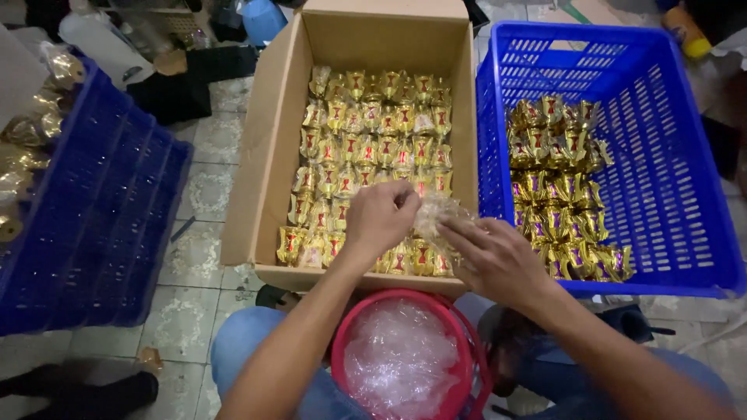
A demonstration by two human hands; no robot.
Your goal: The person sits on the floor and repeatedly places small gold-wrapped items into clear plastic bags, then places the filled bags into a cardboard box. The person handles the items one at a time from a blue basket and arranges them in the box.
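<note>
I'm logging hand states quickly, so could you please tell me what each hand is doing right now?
Left hand: closed, pinching the clear wrapper over the cardboard box.
Right hand: fingers curled, gripping the same wrapper from the other side.

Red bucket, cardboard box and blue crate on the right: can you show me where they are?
red bucket (467, 342): head view, its right rim.
cardboard box (268, 167): head view, its left wall.
blue crate (669, 148): head view, its bare mesh floor.
</note>
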